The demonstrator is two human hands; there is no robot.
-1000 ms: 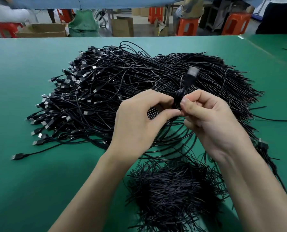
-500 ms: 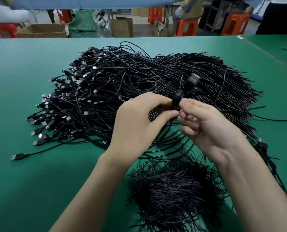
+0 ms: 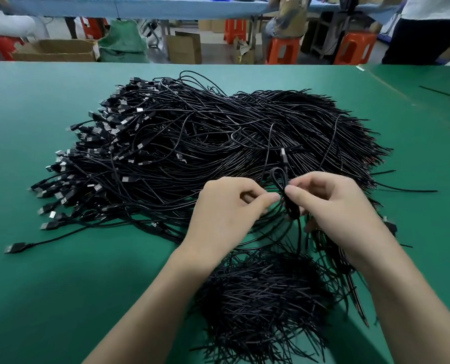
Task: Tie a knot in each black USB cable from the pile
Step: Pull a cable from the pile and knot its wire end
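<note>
At frame centre, the left hand (image 3: 226, 206) and right hand (image 3: 331, 206) both pinch one looped USB cable (image 3: 280, 177). Its plug (image 3: 283, 155) points upward. The cable pile (image 3: 192, 143) lies behind on the green table (image 3: 34, 298).

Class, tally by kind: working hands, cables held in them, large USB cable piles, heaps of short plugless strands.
Hands: 2 (left hand, right hand)
Held cable: 1
Large cable pile: 1
Short-strand heap: 1
Total: 5

Only one fragment can be read: pale letters "OWN", cut off by the frame's top edge, on a seated person's olive shirt (image 3: 288, 19) at one o'clock.
</note>
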